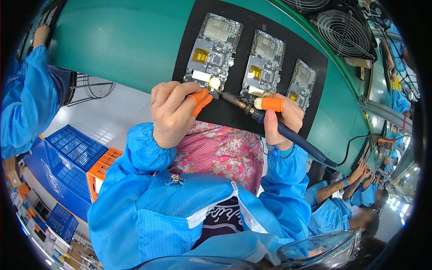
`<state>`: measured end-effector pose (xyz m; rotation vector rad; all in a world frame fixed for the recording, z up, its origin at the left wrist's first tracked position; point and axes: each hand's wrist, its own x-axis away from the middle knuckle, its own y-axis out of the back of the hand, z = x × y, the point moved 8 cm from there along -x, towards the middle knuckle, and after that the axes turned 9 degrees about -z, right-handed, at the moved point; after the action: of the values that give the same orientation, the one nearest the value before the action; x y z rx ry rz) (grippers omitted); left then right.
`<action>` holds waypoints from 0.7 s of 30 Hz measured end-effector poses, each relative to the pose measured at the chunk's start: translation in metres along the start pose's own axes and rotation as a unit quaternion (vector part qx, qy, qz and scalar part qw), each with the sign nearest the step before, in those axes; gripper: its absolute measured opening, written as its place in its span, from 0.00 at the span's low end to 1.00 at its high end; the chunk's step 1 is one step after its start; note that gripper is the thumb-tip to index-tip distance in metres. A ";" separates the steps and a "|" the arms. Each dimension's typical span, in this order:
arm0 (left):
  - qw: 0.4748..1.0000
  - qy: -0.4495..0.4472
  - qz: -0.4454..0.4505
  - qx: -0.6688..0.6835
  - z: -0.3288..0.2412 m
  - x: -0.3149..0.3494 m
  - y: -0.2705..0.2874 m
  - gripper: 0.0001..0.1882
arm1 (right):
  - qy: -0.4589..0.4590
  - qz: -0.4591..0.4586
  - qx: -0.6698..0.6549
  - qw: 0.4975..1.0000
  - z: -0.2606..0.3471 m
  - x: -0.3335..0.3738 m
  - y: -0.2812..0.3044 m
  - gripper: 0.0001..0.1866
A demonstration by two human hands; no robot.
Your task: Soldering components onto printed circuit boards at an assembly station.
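Observation:
Three circuit boards lie in a row on a black mat (pixel 245 22): a left board (pixel 217 56), a middle board (pixel 265 60) and a right board (pixel 301 81). Each carries a silver shield and a yellow tape patch. My right hand (pixel 285 119) grips a soldering iron (pixel 294 136), its tip pointing left at the near edge of the left board. There, a round pale disc (pixel 214 83) sits by the tip. My left hand (pixel 173 108), with orange finger covers, is closed in a pinch beside the tip; what it pinches is too small to make out.
The green bench (pixel 121 36) runs under the mat. A fan with a wire guard (pixel 342 29) stands at the far right. The iron's cord (pixel 348 148) trails rightward. A co-worker's sleeve (pixel 33 85) is at left, above a blue crate (pixel 74 146) and an orange crate (pixel 105 164).

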<state>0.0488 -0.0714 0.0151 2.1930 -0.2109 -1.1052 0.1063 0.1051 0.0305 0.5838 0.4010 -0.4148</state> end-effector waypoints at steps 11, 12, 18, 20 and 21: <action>0.969 0.207 0.021 0.136 0.022 -0.002 0.016 0.13 | -0.062 -0.003 0.016 0.998 -0.010 0.010 0.013 0.19; 0.963 0.239 0.002 0.124 0.029 0.000 0.021 0.14 | -0.063 -0.003 0.016 0.998 -0.008 0.010 0.014 0.19; 0.988 0.144 0.015 0.057 0.022 0.002 0.025 0.10 | -0.066 -0.009 0.035 0.997 -0.007 0.011 0.015 0.19; 0.990 0.129 0.040 0.042 0.017 0.002 0.023 0.11 | -0.012 -0.028 -0.002 1.000 0.000 0.001 0.008 0.13; 0.991 0.126 0.033 0.042 0.017 0.002 0.022 0.11 | 0.043 -0.047 -0.039 0.997 0.009 -0.002 0.006 0.08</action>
<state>0.0400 -0.0973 0.0203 2.3572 -0.2205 -0.7863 0.1099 0.1050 0.0411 0.5094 0.5267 -0.4639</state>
